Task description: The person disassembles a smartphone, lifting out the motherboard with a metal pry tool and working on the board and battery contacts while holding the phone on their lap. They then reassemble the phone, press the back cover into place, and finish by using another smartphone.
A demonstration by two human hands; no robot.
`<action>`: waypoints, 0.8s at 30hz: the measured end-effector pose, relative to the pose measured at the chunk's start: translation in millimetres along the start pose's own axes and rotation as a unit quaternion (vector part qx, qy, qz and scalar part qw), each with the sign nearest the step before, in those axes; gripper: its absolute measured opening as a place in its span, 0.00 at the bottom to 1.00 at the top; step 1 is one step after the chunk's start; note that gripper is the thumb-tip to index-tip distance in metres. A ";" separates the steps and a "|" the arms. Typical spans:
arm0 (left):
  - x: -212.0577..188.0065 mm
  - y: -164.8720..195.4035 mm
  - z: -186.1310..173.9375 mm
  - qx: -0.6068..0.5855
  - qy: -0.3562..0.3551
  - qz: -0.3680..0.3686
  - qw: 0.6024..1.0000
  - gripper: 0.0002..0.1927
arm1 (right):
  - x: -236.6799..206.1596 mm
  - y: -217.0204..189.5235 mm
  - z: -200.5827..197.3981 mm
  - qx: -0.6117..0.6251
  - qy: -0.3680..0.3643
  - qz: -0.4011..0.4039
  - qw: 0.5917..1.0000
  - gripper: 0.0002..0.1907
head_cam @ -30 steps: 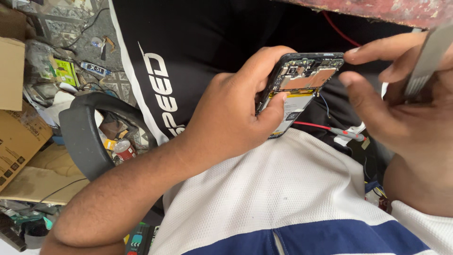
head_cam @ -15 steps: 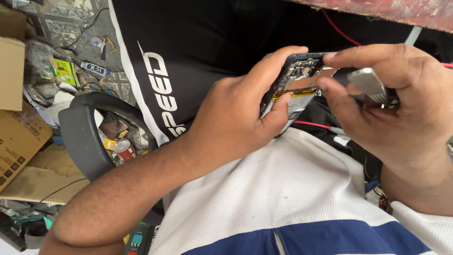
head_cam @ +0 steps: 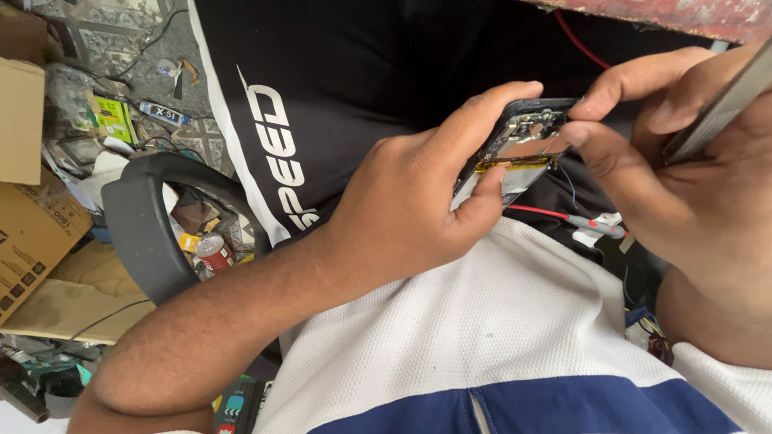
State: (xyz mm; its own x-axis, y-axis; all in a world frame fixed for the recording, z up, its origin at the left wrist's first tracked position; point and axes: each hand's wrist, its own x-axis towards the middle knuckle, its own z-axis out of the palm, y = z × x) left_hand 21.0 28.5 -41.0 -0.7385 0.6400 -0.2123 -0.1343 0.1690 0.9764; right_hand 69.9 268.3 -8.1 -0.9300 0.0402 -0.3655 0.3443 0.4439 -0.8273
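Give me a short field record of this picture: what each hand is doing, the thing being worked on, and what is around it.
Left hand: grips an opened black smartphone with its back off, circuit parts and yellow strip exposed.
Right hand: thumb and forefinger pinch at the phone's upper edge; a flat grey metal tool rests in the same hand.
Below: red-handled screwdriver on the lap.
Left side: black chair armrest, brown cardboard boxes.

Opened phone held between two hands over a lap, clutter at the frame's left.

The opened phone sits upper right of centre, the left hand just left of it, the right hand at far right. A chair arm curves at left, cardboard boxes beyond it at the edge.
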 end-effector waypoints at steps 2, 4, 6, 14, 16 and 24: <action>0.7 0.8 -0.3 -0.002 -0.005 -0.013 1.000 0.29 | 0.7 0.7 -0.4 -0.003 -0.006 -0.008 1.000 0.20; 0.6 0.3 -0.5 0.002 -0.003 -0.012 1.000 0.29 | 2.3 2.5 -0.6 0.014 -0.011 -0.009 1.000 0.20; 0.7 -1.1 0.5 0.007 0.009 0.016 1.000 0.28 | 3.3 3.8 -3.1 0.025 -0.018 -0.006 1.000 0.21; 0.8 1.5 2.1 0.003 0.016 0.043 0.999 0.26 | 1.9 5.5 -11.0 0.051 -0.024 0.029 0.998 0.22; 1.5 3.9 1.4 0.002 0.005 0.022 1.000 0.27 | 2.1 4.0 -13.1 0.051 -0.029 0.032 0.998 0.22; 2.8 -1.4 4.7 0.018 0.018 0.055 0.998 0.27 | 8.9 8.7 -12.6 0.056 -0.035 0.039 0.997 0.22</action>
State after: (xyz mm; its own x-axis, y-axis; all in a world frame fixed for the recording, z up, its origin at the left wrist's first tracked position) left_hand 22.2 33.6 -43.1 -0.7702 0.6295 -0.1025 -0.0281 0.1270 0.9915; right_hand 63.0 283.9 -13.2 -0.8896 0.0057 -0.4567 0.4315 0.3387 -0.8361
